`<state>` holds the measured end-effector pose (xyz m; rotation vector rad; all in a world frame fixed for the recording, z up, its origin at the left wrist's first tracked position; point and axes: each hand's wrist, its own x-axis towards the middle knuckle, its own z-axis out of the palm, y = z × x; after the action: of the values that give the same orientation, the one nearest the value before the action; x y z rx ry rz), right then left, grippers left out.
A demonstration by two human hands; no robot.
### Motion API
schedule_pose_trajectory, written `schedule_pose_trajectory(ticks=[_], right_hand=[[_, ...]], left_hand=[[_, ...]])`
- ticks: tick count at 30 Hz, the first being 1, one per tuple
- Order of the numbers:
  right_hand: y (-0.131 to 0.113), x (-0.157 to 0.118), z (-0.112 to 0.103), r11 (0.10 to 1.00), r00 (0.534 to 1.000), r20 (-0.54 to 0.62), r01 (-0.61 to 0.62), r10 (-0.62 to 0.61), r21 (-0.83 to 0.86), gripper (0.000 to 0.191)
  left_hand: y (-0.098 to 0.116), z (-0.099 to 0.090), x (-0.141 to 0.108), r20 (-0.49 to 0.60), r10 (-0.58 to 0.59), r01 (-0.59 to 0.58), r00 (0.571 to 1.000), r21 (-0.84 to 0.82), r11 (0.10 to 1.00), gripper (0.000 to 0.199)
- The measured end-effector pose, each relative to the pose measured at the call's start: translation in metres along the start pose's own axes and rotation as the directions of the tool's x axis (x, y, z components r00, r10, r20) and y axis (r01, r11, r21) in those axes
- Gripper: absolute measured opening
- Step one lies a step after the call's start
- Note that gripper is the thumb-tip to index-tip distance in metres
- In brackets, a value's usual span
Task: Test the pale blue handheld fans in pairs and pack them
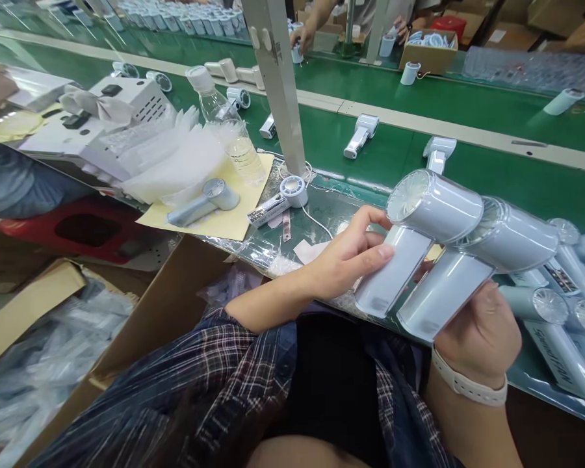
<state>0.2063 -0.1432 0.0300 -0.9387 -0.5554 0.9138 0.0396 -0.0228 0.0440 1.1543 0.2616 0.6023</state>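
Note:
My left hand (353, 253) is closed round the handle of a light blue handheld fan (394, 270), thumb on its front. Beside it, my right hand (482, 331) grips a second light blue fan (446, 292) by the far side of its handle. Both fans are raised above the bench edge with their round heads up, and the left fan's head overlaps the other's. Some fingers are hidden behind the handles. On the bench, a fan (292, 188) with a white ring lies left of my hands. Several finished-looking fans (558, 351) are piled at the right.
A metal post (280, 84) rises from the bench. Left of it are a plastic bottle (244, 153), a yellow sheet (236, 221) with a fan, and white bags. Fans lie on the green conveyor (322, 136). An open carton (141, 312) stands lower left. Other people's hands show beyond and at left.

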Motion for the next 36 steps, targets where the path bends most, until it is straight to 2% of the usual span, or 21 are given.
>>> schedule_pose_trajectory(ticks=[3,5,10,12,15,17,20,23,27,30,33,36], right_hand=[[-0.002,-0.001,0.000,1.000,1.000,0.006,0.013,-0.013,-0.004,0.031],[-0.003,0.001,0.001,1.000,1.000,0.008,-0.022,0.022,-0.002,0.031],[-0.002,0.004,0.001,0.988,0.988,-0.016,-0.155,0.155,0.018,0.029],[-0.001,0.004,0.000,0.985,0.985,0.013,-0.172,0.172,0.028,0.033],[-0.001,0.005,-0.001,0.987,0.984,0.094,-0.155,0.150,0.047,0.036],[-0.002,0.006,0.000,0.988,0.981,0.133,-0.146,0.138,0.051,0.037],[-0.006,0.005,0.003,0.990,0.978,0.163,-0.139,0.131,0.039,0.041],[-0.010,0.004,0.004,0.990,0.978,0.171,-0.129,0.118,0.055,0.034],[-0.012,0.003,-0.001,0.985,0.991,0.070,-0.119,0.111,0.121,0.027],[-0.009,0.003,-0.002,0.989,0.997,-0.047,-0.047,0.054,0.140,0.031],[-0.004,0.004,-0.003,0.990,0.987,-0.156,-0.006,0.028,0.140,0.024],[0.001,0.006,-0.006,0.994,0.980,-0.194,-0.014,0.036,0.112,0.022]], left_hand=[[0.000,0.001,0.001,-0.008,0.007,-0.007,1.000,-0.037,0.999,0.055],[-0.004,0.000,0.005,-0.019,0.000,-0.002,1.000,-0.085,0.996,0.059],[-0.013,0.000,0.014,0.079,-0.152,0.166,0.985,-0.211,0.963,0.061],[-0.015,0.001,0.015,0.064,-0.197,0.207,0.978,-0.248,0.946,0.060],[-0.018,0.001,0.016,0.023,-0.202,0.200,0.979,-0.286,0.937,0.062],[-0.020,0.001,0.017,0.040,-0.185,0.188,0.982,-0.291,0.938,0.066],[-0.022,-0.001,0.017,0.071,-0.168,0.181,0.983,-0.268,0.946,0.065],[-0.022,-0.002,0.014,0.044,-0.168,0.174,0.985,-0.233,0.957,0.058],[-0.023,-0.003,0.011,0.015,-0.151,0.152,0.988,-0.140,0.978,0.060],[-0.021,-0.004,0.011,0.005,-0.119,0.119,0.993,-0.092,0.989,0.060],[-0.018,-0.004,0.012,-0.005,-0.126,0.126,0.992,-0.056,0.990,0.063],[-0.018,-0.003,0.013,-0.008,-0.121,0.120,0.993,-0.057,0.991,0.069]])
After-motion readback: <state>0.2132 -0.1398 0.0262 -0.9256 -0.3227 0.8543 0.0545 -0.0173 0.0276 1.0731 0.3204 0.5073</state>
